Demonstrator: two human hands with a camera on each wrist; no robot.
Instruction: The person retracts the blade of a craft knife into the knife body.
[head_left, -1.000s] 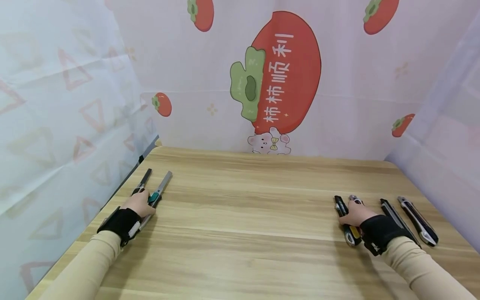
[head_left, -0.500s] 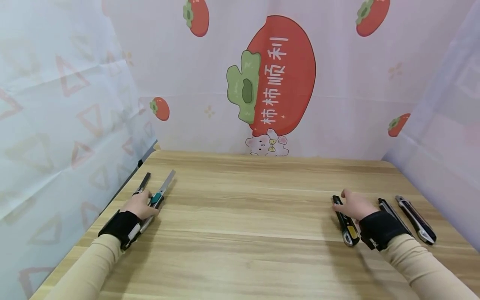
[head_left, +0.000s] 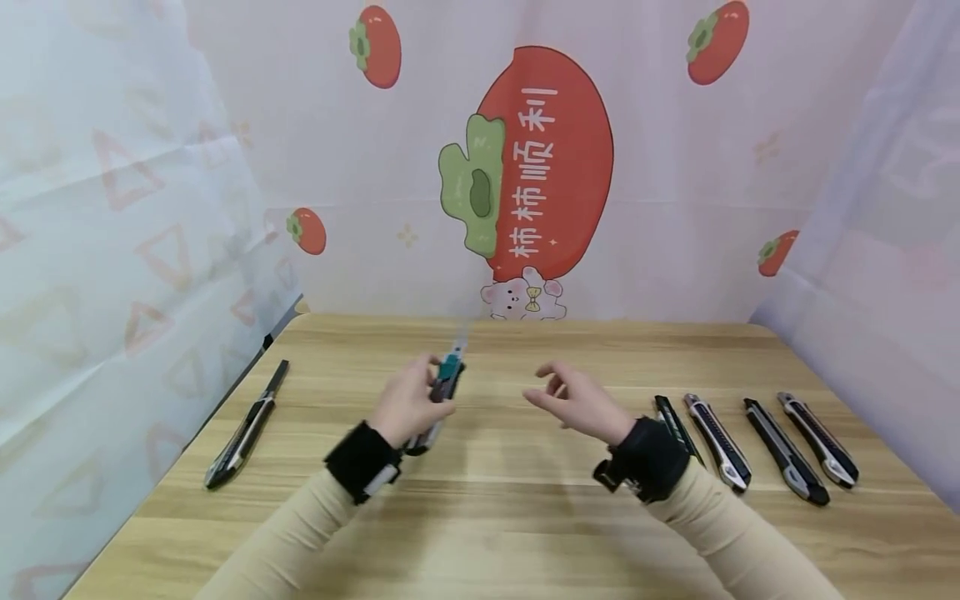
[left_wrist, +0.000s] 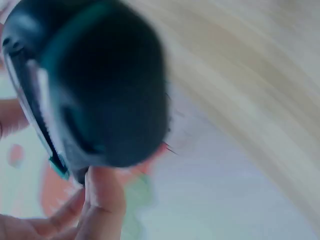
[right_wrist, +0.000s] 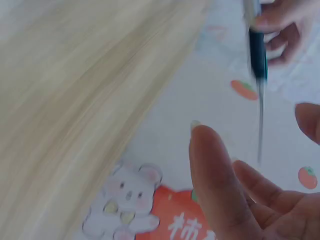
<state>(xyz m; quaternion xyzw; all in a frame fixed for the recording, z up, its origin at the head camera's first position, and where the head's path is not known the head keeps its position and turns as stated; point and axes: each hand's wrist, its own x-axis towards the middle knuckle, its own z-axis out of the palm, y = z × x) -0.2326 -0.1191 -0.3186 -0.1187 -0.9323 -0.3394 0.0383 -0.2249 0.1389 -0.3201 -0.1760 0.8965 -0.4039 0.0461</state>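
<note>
My left hand point(head_left: 408, 404) holds a utility knife point(head_left: 447, 375) above the middle of the table, thumb on one side and fingers on the other. A teal slider sits on its dark and grey handle, and the long blade points away, blurred. In the left wrist view the knife's point(left_wrist: 107, 95) rounded dark butt end looms large, with fingertips beyond it. The right wrist view catches its thin extended blade point(right_wrist: 260, 120) pointing down. My right hand point(head_left: 577, 404) hovers to the right of the knife, holding nothing, thumb and fingers apart and bent loosely.
Another utility knife point(head_left: 243, 437) with its blade out lies near the wooden table's left edge. Several more lie in a row at the right, including a white-and-black one point(head_left: 717, 442) and a grey-and-black one point(head_left: 786, 450). A patterned cloth point(head_left: 390, 167) hangs behind the table.
My left hand has lifted the teal-slider utility knife from the left side and carried it to the middle. My right hand has left the knives at the right and moved inward.
</note>
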